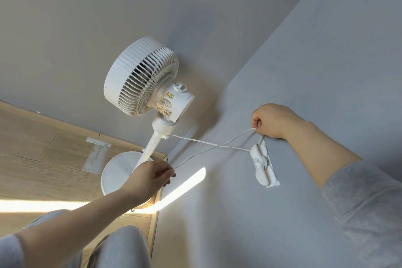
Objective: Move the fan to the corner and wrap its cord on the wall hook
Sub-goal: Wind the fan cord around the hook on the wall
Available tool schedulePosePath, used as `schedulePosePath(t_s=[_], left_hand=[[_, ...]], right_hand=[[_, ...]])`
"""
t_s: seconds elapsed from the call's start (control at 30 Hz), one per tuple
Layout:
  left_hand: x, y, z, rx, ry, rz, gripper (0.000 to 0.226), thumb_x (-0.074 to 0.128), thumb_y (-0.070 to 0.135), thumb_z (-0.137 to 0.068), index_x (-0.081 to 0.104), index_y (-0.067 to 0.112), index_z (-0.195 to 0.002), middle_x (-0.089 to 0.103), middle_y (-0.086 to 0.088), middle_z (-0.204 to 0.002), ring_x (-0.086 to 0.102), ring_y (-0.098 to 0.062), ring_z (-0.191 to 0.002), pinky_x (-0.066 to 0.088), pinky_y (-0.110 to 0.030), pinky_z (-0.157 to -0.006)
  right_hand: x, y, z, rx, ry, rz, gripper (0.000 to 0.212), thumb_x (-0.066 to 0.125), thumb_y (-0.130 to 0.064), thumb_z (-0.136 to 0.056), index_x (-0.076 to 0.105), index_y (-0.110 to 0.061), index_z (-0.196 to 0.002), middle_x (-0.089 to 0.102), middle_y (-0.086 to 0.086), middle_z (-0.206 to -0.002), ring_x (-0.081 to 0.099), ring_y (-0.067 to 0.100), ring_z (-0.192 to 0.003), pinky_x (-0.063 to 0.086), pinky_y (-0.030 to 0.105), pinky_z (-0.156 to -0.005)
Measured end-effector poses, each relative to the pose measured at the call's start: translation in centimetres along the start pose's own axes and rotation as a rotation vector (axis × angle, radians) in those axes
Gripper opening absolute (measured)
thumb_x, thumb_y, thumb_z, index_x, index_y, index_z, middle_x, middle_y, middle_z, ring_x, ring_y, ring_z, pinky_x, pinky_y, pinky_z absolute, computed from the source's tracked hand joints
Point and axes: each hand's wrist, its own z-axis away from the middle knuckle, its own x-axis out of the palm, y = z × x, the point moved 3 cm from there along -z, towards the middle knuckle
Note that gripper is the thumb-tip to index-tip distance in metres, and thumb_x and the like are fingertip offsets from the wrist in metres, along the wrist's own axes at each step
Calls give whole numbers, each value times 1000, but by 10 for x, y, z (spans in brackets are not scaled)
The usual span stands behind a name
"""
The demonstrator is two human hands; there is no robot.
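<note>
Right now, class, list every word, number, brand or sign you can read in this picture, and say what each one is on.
No text can be read here.
Fan, red-and-green sticker on the motor housing: print too small to read.
Round label below it: blurred.
Strip label at the housing's lower edge: looks like a barcode or rating line, not readable.
Cord, wall hook, walls and floor: no writing visible.
</note>
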Motion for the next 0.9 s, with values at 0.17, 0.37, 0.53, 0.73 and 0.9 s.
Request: schedulePosePath(t_s=[0.17,0.37,0.53,0.73,0.9], left_hand=[[-3,12,10,41,6,20,19,54,20,-92,68,22,-79,66,5,-66,61,2,-63,46,-8,-55],[-11,29,27,77,25,-5,20,54,20,-92,69,19,-79,66,5,-64,61,3,-63,44,-6,-54],[-21,37,45,85,33,-54,19,53,23,-93,68,22,-81,67,6,-68,61,6,-64,43,-5,-53],[-27,34,68,86,39,-115,20,53,21,-92,69,23,-82,69,8,-69,63,1,-64,43,-8,-54],[-31,32,85,77,52,-134,20,55,19,-92,68,23,-78,70,6,-68,66,-8,-66,52,-22,-62]], right_hand=[[-14,6,23,27,10,-44,19,55,-10,-79,65,-26,-82,58,-9,-83,58,19,-89,41,26,-71],[-27,8,58,39,32,-82,16,57,-10,-77,58,-27,-78,57,-9,-82,57,18,-85,40,26,-70],[-28,6,89,40,73,-95,17,56,-11,-77,57,-28,-75,58,-9,-82,57,18,-83,41,25,-69],[-15,-10,124,44,83,-130,15,56,-10,-75,64,-23,-75,59,-8,-78,60,20,-83,46,28,-69],[0,-21,142,70,88,-118,17,54,-12,-77,66,-22,-74,64,-6,-84,62,21,-85,48,30,-70]])
